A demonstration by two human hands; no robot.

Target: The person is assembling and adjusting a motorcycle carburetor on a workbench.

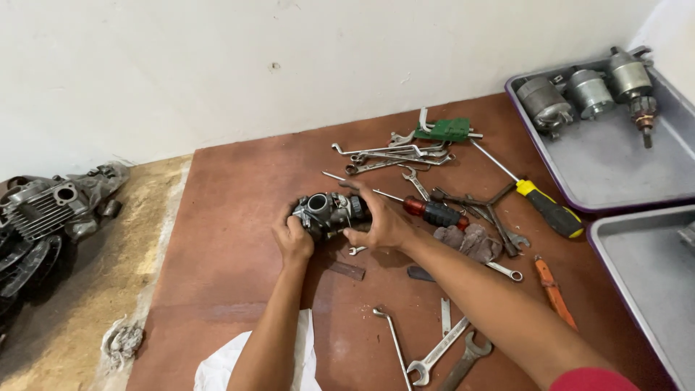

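Nearest the camera, both forearms are reaching forward over the brown board [239, 188], past a white cloth [217, 366] and loose wrenches [434, 355]. The left hand [292, 239] is curling its fingers tightly around the near left side of a small metal carburetor [329, 210], knuckles up. The right hand [380, 221] is spreading its fingers over the part's top and right side, gripping it from above with the wrist bent inward. The carburetor is sitting between both hands, low over the board. Just right of the fingers, a red-handled screwdriver [434, 212] is lying. Beyond the fingers, more wrenches [391, 156] are lying piled. Far right, a gray tray [615, 166] is holding motor parts [590, 94].
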